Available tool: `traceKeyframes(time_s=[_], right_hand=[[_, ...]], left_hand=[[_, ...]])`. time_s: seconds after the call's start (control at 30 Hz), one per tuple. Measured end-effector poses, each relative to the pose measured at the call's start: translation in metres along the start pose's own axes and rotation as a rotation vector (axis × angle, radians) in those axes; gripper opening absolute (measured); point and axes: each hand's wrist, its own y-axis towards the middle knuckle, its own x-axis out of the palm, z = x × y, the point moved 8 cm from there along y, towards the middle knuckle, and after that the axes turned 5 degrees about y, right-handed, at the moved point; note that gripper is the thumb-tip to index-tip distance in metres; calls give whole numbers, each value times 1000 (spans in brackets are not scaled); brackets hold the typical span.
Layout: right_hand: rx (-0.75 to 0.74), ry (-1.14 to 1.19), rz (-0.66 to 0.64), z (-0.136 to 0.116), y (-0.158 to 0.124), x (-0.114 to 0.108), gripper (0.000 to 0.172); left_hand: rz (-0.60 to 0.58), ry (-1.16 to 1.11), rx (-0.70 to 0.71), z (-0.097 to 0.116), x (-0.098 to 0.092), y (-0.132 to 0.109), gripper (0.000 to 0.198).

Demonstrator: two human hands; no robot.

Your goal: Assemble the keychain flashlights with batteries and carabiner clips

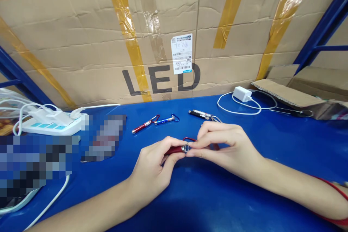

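Between the thumb and fingers of my left hand (pixel 152 165) is a small red keychain flashlight (pixel 174 150), its silvery end pointing right. My right hand (pixel 231 143) pinches thumb and fingertips together right at that end; whatever sits in the pinch is too small to make out. Part of a red clip (pixel 190 139) shows behind the fingertips. Beyond my hands lie another red flashlight (pixel 142 126) with a red carabiner and a blue flashlight (pixel 164 120) with a blue one. A black flashlight (pixel 199 114) lies just past my right hand, which partly covers the things near it.
A white power strip (pixel 54 127) with plugs and cables stands at the left, near two blurred-out items. At the back right are a white charger (pixel 241 94) with its cable, dark-handled scissors (pixel 303 112) and an open carton (pixel 288 94). A large cardboard box (pixel 95 50) walls off the back.
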Motion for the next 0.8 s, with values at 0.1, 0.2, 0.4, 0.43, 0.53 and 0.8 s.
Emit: traceKeyframes(time_s=[0.1,0.2,0.4,0.43,0.53,0.8], right_hand=[[17,48,-31,0,1,4,10],[94,108,-56,6,2,7,15],[162,184,-137,12,2,11,16],[168,197,-151,12,2,11,16],[218,229,-186,16,3,12,17],[295,186,-179,25,0,18,23]], left_hand=[[3,17,13,-1,0,-2,15],[7,20,22,-1,1,-3,13],[-29,6,9,-3,4,-4,10],[-33,4,13,-2,4,-4,10],[-30,14,35,0,3,-4,10],[-61,-12,68,3,5,0,14]])
